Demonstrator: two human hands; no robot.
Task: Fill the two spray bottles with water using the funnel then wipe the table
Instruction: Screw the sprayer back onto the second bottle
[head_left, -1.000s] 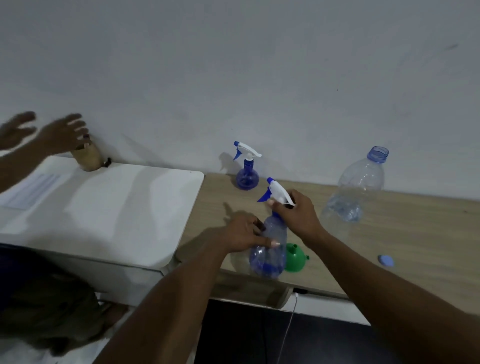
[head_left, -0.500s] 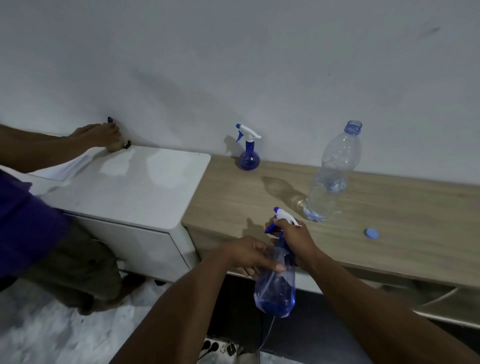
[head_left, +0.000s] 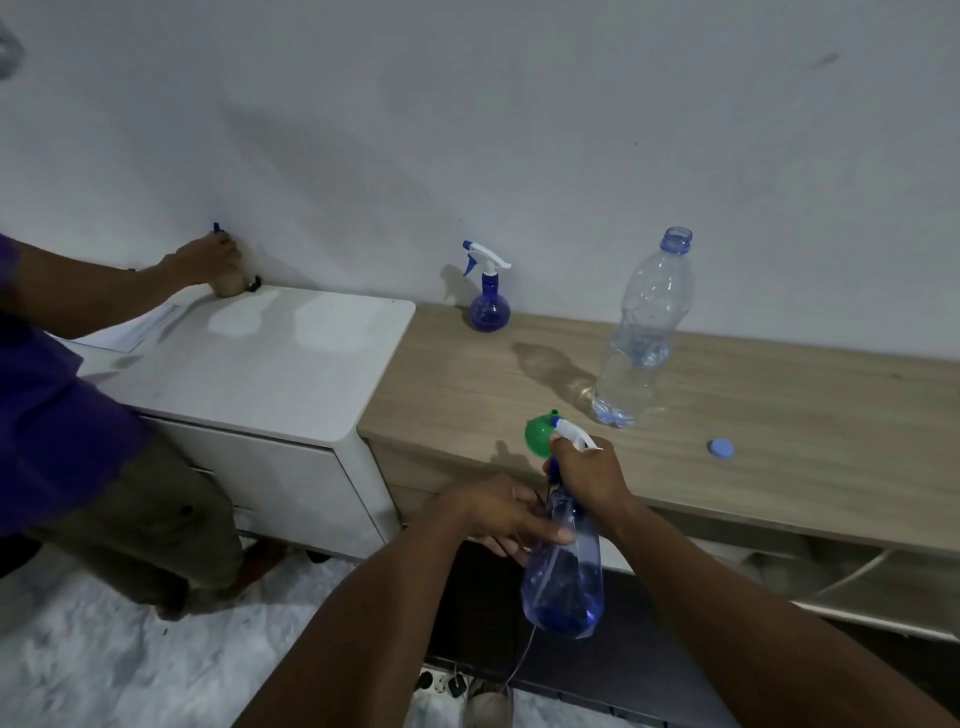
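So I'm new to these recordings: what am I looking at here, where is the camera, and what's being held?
There is no robot. The camera sits on a person's head and looks down at their own two bare hands. The right hand grips the trigger head of a spray bottle, held out in front of the wooden table, off its top; the left hand steadies its body. On the table stand a second spray bottle by the wall and an open water bottle, with its blue cap lying apart and a green funnel near the front edge. At left, another person reaches over a white cabinet.
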